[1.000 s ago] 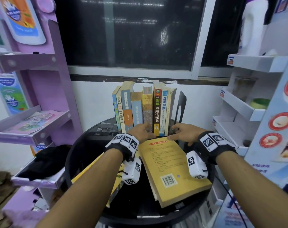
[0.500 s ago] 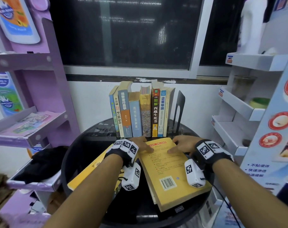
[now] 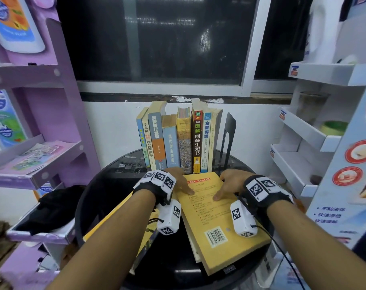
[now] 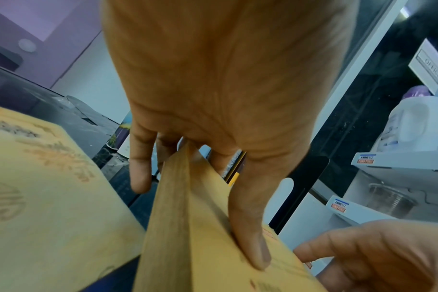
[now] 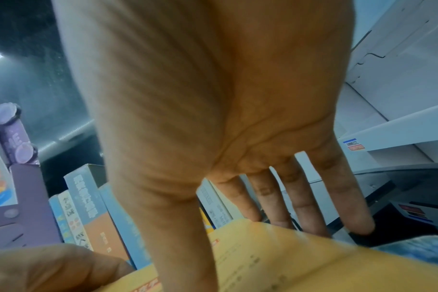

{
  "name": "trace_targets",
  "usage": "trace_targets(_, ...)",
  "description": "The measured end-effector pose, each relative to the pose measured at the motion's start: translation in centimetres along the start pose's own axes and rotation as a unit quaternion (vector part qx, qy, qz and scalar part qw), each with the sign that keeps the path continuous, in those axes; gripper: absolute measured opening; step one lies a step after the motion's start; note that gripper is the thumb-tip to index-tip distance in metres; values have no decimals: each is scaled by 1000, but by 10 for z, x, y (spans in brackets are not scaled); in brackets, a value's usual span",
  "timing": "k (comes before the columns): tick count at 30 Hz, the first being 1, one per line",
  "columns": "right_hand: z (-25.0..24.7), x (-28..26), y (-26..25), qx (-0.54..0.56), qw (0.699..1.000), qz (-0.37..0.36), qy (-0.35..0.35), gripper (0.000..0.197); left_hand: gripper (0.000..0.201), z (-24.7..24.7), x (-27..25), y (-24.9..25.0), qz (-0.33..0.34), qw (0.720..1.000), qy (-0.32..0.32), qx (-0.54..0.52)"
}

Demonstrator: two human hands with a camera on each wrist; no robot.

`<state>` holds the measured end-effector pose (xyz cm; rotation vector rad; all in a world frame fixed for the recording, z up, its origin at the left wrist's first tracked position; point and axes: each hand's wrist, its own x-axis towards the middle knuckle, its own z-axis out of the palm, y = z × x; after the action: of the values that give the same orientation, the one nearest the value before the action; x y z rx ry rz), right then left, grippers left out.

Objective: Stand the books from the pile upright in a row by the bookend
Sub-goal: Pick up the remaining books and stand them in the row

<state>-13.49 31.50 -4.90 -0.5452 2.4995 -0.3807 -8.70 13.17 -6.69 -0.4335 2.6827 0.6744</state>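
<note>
Several books (image 3: 178, 141) stand upright in a row at the back of the round black table (image 3: 115, 181), with the black bookend (image 3: 229, 135) to their right. A yellow book (image 3: 211, 222) lies flat in front, barcode side up, on top of the pile. My left hand (image 3: 181, 183) grips its far left corner, thumb (image 4: 250, 237) on the cover and fingers (image 4: 140, 168) past the edge. My right hand (image 3: 226, 185) holds the far right corner the same way, thumb (image 5: 188, 237) on top and fingers (image 5: 300, 207) hanging over the far edge. Another yellow book (image 4: 38, 197) lies under it to the left.
A purple display shelf (image 3: 69, 101) stands close on the left, with a black cloth (image 3: 52, 206) on its lower tier. White shelves (image 3: 303, 132) stand on the right. Behind the row are a white wall and a dark window.
Both hands drew back from the foot of the upright row onto the far end of the flat yellow book. Their thumbs now lie on its cover.
</note>
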Motion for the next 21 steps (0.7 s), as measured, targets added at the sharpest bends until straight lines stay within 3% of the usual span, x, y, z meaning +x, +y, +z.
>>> trace_targets(6, -7, 0, -5, 32, 999, 6, 26, 39, 71, -10, -9, 3, 0, 998, 26, -62)
trace_targets(10, -12, -6, -5, 69, 997, 12, 43, 43, 92, -19, -12, 5, 15, 993, 52, -100)
trace_targets(16, -27, -23, -4, 123, 991, 16, 55, 43, 58, -29, -35, 14, 55, 978, 64, -188)
trace_targets(20, -35, -41, -8, 171, 983, 0, 71, 19, 39, -37, -44, 22, 97, 963, 84, -238)
trace_targets(21, -38, -45, -8, 179, 981, -6, 80, 20, 35, -39, -46, 25, 105, 959, 88, -248)
